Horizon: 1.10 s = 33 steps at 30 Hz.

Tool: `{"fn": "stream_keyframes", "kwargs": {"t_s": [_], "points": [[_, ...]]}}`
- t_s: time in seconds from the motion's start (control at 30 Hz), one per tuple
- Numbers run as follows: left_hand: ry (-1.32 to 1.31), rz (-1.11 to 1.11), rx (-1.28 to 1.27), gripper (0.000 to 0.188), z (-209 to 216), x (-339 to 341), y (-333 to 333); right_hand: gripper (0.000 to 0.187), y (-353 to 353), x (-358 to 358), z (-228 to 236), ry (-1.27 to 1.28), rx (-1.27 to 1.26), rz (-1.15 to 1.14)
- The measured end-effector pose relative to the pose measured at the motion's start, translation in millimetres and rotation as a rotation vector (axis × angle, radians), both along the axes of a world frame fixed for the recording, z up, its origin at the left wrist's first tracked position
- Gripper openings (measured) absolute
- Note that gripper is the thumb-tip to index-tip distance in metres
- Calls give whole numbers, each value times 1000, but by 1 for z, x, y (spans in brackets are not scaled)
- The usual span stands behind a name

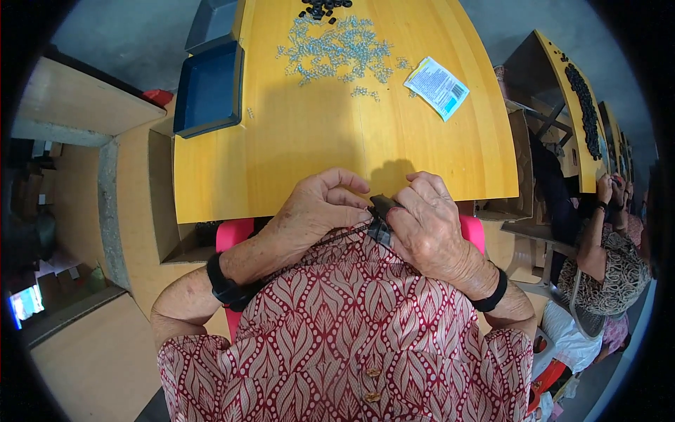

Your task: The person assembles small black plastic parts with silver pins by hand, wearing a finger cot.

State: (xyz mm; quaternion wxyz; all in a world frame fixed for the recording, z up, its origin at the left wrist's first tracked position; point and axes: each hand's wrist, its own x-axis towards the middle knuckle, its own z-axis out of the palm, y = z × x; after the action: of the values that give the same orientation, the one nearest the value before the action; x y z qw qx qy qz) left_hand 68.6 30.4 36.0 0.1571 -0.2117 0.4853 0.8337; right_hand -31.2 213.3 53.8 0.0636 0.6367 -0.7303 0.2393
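Note:
My left hand (320, 204) and my right hand (429, 228) meet over my lap, just in front of the table's near edge. Closed fingers of my right hand grip a small dark piece (382, 205) with a greyish, shiny part below it; its kind is not clear. Thumb and fingertips of my left hand pinch together at the left side of that piece, near a thin dark cord (337, 236) running down to the left. What exactly lies between the left fingertips is hidden. Many small clear plastic pieces (337, 49) are spread on the yellow table (295, 162).
A dark blue tray (209, 91) and a grey tray (213, 24) sit along the table's left edge. Black ring-like parts (325, 8) lie at the far side. A white and blue packet (437, 88) rests at right. Another person (608, 267) works at a neighbouring table.

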Motion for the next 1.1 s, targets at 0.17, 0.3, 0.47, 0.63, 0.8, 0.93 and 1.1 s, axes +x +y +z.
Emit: {"fn": "stream_keyframes", "kwargs": {"t_s": [0.17, 0.3, 0.47, 0.63, 0.8, 0.93, 1.1], "points": [[17, 54, 52, 32, -5, 1, 2, 22, 5, -2, 0, -134, 39, -13], [16, 97, 123, 33, -8, 1, 4, 27, 8, 1, -2, -178, 49, -74], [9, 131, 131, 35, -5, 1, 6, 28, 6, 3, -10, -185, -29, -89], [-8, 146, 151, 35, -5, 0, 6, 26, 5, 6, -12, -225, -92, -115], [-5, 162, 172, 35, -4, -2, 6, 24, 4, 2, -20, -238, -134, -121], [10, 166, 191, 36, -8, -1, 6, 23, 6, -2, -19, -282, -101, -93], [1, 164, 194, 35, -7, -1, 7, 21, 6, -3, -18, -329, -110, -76]]}}
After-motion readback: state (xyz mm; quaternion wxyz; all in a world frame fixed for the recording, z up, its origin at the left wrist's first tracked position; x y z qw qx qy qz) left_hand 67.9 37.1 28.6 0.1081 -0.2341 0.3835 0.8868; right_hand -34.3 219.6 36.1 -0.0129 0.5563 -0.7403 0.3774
